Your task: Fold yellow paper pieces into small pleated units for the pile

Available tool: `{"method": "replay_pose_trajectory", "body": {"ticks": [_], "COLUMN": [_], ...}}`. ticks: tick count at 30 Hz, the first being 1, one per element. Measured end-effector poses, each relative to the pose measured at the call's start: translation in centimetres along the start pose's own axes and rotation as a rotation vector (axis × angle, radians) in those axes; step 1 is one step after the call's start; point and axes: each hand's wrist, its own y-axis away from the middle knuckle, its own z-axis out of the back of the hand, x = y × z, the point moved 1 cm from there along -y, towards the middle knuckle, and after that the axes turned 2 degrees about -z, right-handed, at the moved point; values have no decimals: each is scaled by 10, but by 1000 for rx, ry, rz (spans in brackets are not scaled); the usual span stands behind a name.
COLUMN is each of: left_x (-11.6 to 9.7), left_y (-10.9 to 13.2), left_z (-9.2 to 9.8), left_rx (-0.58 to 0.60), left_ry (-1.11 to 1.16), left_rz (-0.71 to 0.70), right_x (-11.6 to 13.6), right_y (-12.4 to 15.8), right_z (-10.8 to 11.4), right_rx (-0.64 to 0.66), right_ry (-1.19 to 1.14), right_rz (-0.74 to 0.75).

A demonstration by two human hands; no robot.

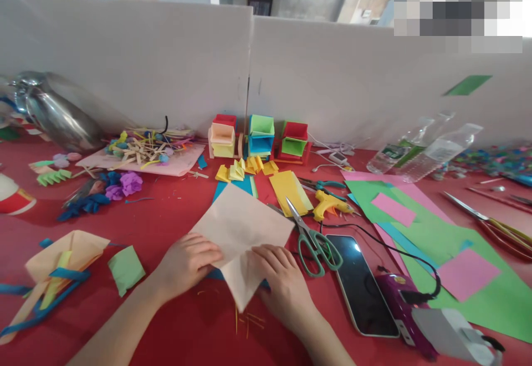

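Note:
A pale peach sheet of paper lies in front of me with one corner toward me and a crease across its near part. On its left edge, my left hand grips the paper with fingers above it and the thumb tip mostly hidden. My right hand holds the near right side, its fingers over the creased flap and its thumb out of sight. Blue paper shows under the sheet. Green-handled scissors lie just right of the sheet, blades pointing away from me.
A phone, a purple power strip and a yellow glue gun lie on the right. Small folded paper boxes stand along the divider. Plastic bottles are at back right, a metal jug at back left.

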Motion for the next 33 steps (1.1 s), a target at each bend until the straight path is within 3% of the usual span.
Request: {"method": "replay_pose_trajectory", "body": {"ticks": [3, 7, 11, 14, 17, 21, 26, 28, 31, 33], "left_x": [-2, 21, 32, 30, 25, 21, 25, 26, 16, 0], "left_y": [2, 16, 18, 13, 10, 12, 16, 16, 10, 3], "left_z": [17, 38, 28, 16, 13, 14, 3, 1, 1, 0], "left_rx": [-7, -67, 77, 89, 56, 17, 94, 36, -197, -271], "left_ry": [28, 192, 553, 776, 920, 991, 796, 630, 263, 4], "left_rz": [-16, 277, 448, 560, 505, 484, 718, 752, 680, 479], "right_x": [-2, -11, -14, -16, -20, -20, -19, -20, -21, -21], "right_y": [-1, -2, -3, -3, -4, -8, -18, -22, -24, -23], "right_z": [4, 15, 13, 7, 3, 3, 5, 5, 1, -2], "right_rx": [-70, -72, 37, -11, -119, -104, 24, 41, 40, 15], "right_ry": [-86, -375, -603, -652, -613, -393, -187, -144, -127, -124], "right_rz": [-3, -161, -459, -574, -643, -692, -708, -707, -661, -605]}}
